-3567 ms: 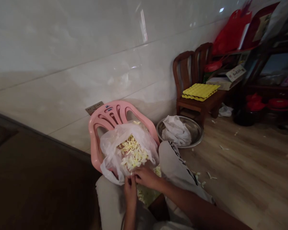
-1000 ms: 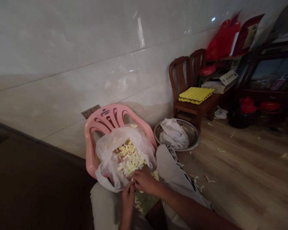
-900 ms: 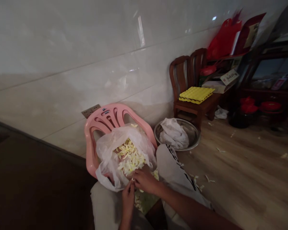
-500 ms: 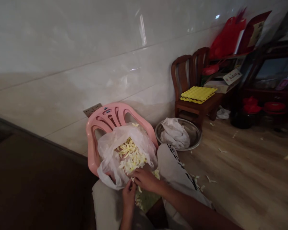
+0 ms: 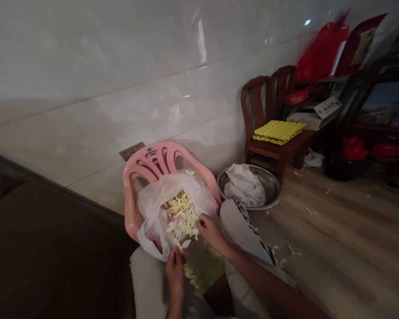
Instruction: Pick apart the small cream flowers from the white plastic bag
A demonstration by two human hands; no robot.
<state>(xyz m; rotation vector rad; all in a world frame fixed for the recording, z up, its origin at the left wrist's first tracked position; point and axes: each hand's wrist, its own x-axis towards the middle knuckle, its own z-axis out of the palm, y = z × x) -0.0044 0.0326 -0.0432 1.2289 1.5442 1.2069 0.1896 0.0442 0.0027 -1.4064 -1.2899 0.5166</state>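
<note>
Glossy ceramic wall tiles (image 5: 86, 88) fill the upper left of the frame, and below them at centre sit a smooth, satiny pink plastic chair (image 5: 130, 177) and a thin, crinkled, translucent plastic bag (image 5: 152, 212) holding soft, matt pale-yellow petals (image 5: 181, 217). To the right are a shiny polished-metal basin (image 5: 275, 186), a dark varnished wooden chair (image 5: 254, 99) at upper right, and a low-sheen wood-grain floor (image 5: 339, 248) at lower right, while matt pale cloth trousers (image 5: 242, 226) cover the lap at bottom centre.
</note>
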